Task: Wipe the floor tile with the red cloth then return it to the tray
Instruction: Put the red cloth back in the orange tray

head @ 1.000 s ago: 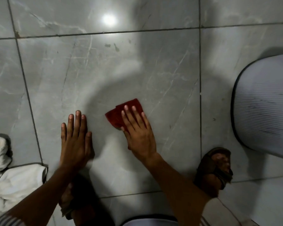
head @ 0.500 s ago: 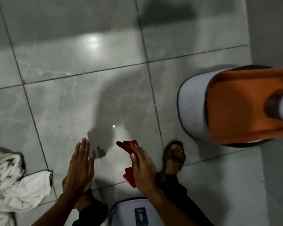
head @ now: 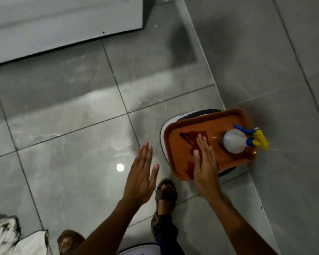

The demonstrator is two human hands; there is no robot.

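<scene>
The red cloth (head: 191,138) lies inside the orange tray (head: 175,159), which sits on a white stool to my right. My right hand (head: 204,162) lies flat over the cloth's near part with straight fingers, hiding some of it. My left hand (head: 141,173) hovers over the grey floor tile (head: 77,162) left of the tray, fingers straight, holding nothing.
A white spray bottle (head: 235,140) with a yellow and blue trigger stands at the tray's right end. My sandalled feet (head: 166,190) are below the hands. White towels (head: 6,236) lie at the bottom left. A pale door or cabinet (head: 53,21) fills the top left.
My right hand lifted the red cloth off the floor tile and carried it right into the tray. My left hand rose off the floor. The view swung toward the tray.
</scene>
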